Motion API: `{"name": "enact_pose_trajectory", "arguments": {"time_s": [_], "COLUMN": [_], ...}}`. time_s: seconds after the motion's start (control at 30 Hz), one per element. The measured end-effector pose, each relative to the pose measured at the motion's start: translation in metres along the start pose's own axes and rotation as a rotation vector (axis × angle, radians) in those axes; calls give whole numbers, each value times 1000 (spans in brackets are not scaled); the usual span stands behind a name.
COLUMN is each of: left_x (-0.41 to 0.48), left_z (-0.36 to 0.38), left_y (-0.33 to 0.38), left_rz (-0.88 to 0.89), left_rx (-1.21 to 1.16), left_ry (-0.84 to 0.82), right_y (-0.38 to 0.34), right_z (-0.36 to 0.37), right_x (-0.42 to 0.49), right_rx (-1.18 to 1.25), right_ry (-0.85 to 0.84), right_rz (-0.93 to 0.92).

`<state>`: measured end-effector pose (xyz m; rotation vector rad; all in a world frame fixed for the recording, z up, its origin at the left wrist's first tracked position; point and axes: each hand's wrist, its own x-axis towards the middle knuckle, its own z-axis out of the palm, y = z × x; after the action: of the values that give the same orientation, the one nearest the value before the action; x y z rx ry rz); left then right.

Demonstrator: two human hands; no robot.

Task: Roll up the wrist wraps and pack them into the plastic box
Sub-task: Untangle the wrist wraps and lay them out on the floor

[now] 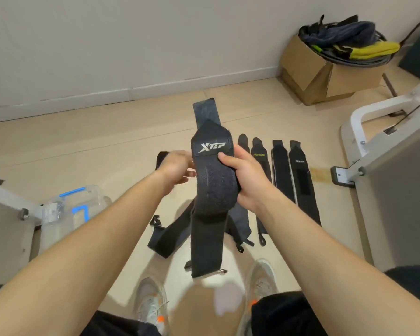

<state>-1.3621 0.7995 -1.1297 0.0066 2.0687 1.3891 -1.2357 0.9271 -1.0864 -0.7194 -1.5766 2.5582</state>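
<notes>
1. The right hand (pixel 247 180) grips the wrap (pixel 214 180) at its right edge, thumb on the front. The left hand (pixel 176 169) pinches its left edge.
2. The wrap hangs in the air above the middle of the floor (pixel 83 146).
3. I think the roll should start from one end, tight, with edges aligned.
4. The box (pixel 66 214) stands near the floor's left edge.

- Left hand (pixel 177 166): arm stretched forward, fingers curled on the left edge of the wrist wrap (pixel 214 185).
- Right hand (pixel 246 180): arm forward, thumb across its front, gripping.
</notes>
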Motion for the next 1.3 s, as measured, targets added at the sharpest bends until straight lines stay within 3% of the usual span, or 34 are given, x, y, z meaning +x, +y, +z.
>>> {"name": "enact_pose_trajectory", "arguments": {"time_s": [0.23,0.5,0.7,0.83,0.97,1.03,1.1,1.23,1.3], "left_x": [87,195,238,246,234,223,205,191,205], "left_z": [30,73,107,101,54,32,23,47,47], "left_y": [-85,-162,-196,-203,-189,-182,-171,-163,-183], "left_rz": [-37,-115,-90,-86,-85,-24,91,-193,-180], "left_rx": [476,665,872,880,918,890,743,92,-37], "left_ry": [-43,-182,-23,-70,180,293,263,-280,-342], "right_y": [66,135,155,163,157,151,146,134,129], "right_z": [-51,-115,-140,-140,-129,-122,-114,-102,-100], "right_x": [64,143,176,186,189,190,192,206,218], "right_rx": [-22,-12,73,70,93,68,81,77,80], "right_ry": [49,171,208,204,172,170,185,255,290], "right_rz": [191,294,310,299,285,278,268,217,187]}}
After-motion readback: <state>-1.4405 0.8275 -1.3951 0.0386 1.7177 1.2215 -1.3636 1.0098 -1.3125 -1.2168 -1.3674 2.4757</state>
